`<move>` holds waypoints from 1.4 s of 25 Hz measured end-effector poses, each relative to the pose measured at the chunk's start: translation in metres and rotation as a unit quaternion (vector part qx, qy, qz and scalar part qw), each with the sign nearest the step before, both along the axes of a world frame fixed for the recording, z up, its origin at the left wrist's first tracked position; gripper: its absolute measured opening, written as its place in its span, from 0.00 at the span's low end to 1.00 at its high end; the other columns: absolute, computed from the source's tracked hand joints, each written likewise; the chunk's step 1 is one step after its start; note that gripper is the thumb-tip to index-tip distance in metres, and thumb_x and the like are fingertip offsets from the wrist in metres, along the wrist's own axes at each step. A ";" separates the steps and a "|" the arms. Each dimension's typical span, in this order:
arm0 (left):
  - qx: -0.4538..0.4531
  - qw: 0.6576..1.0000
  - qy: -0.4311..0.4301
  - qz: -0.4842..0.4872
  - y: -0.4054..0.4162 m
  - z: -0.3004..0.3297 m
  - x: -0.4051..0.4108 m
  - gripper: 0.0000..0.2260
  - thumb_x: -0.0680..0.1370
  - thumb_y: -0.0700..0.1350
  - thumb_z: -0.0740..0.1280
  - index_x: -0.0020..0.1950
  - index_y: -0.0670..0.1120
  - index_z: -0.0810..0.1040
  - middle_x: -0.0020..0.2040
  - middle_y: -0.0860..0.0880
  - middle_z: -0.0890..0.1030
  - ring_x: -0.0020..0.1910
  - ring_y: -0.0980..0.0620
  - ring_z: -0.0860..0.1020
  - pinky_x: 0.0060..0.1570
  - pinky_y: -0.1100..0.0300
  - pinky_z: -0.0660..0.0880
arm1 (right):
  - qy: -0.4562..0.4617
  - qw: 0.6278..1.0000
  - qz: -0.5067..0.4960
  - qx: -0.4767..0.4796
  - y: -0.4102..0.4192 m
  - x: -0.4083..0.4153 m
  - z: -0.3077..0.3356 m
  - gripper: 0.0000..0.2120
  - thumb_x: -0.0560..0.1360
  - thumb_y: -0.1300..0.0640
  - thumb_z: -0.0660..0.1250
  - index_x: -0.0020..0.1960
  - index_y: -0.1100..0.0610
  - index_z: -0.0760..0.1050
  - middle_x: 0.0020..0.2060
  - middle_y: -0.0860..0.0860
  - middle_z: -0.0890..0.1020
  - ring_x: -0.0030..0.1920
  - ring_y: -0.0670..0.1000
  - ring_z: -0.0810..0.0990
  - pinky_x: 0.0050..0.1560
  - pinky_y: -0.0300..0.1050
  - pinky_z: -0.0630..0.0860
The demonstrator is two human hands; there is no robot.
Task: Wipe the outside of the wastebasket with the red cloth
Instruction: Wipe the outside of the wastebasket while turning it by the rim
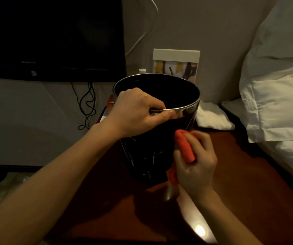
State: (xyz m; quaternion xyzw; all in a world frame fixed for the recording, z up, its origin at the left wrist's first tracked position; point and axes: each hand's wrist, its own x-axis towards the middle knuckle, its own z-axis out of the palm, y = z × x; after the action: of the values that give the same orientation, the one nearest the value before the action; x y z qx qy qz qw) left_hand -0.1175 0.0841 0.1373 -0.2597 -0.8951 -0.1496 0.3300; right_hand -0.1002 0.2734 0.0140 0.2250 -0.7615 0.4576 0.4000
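Midway, by appearances: wiping looks under way, not finished.
Wastebasket: the black wastebasket (147, 156) with a silver rim stands upright on the dark wooden nightstand (239, 183), toward its back edge.
Left hand: the left hand (135, 110) grips the near rim, thumb outside, fingers curled over the edge.
Right hand: the right hand (195, 161) clutches the red cloth (184, 147), bunched and pressed to the basket's right outer wall.
Progress: one patch on the right is being rubbed; the far side and the left likely remain, though cleanliness cannot be judged in this dim light.
Contents: the interior reads dark; whether anything lies inside cannot be told.
Surroundings: a framed card (175, 64) stands at the nightstand's back edge, and white pillows (274, 85) lie beyond its right edge.
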 end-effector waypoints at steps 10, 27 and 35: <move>0.008 1.000 -0.004 -0.020 -0.003 -0.001 -0.003 0.16 0.77 0.61 0.63 0.40 0.54 0.84 0.29 0.55 0.79 0.29 0.58 0.76 0.29 0.53 0.72 | 0.046 0.998 -0.015 -0.029 0.001 -0.011 0.026 0.17 0.73 0.57 0.68 0.58 0.65 0.81 0.53 0.56 0.77 0.55 0.45 0.75 0.58 0.29 0.67; 0.036 0.998 -0.016 -0.054 -0.012 -0.002 -0.007 0.20 0.77 0.63 0.63 0.36 0.51 0.84 0.26 0.53 0.77 0.26 0.55 0.75 0.27 0.50 0.70 | 0.015 1.000 -0.012 -0.011 0.000 -0.002 0.010 0.18 0.74 0.56 0.68 0.58 0.66 0.80 0.53 0.57 0.76 0.54 0.43 0.73 0.57 0.25 0.65; 0.036 0.995 -0.047 -0.082 -0.017 0.003 -0.008 0.23 0.78 0.63 0.59 0.36 0.49 0.83 0.28 0.53 0.78 0.27 0.55 0.76 0.28 0.50 0.72 | -0.023 1.000 0.001 -0.010 0.002 0.010 0.000 0.19 0.73 0.55 0.67 0.58 0.66 0.81 0.53 0.58 0.77 0.53 0.44 0.74 0.56 0.24 0.66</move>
State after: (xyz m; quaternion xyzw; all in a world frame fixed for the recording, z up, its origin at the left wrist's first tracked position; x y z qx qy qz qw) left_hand -0.1251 0.0670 0.1405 -0.3131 -0.8793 -0.2204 0.2832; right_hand -0.0902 0.2754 0.0140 0.2112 -0.7656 0.4707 0.3843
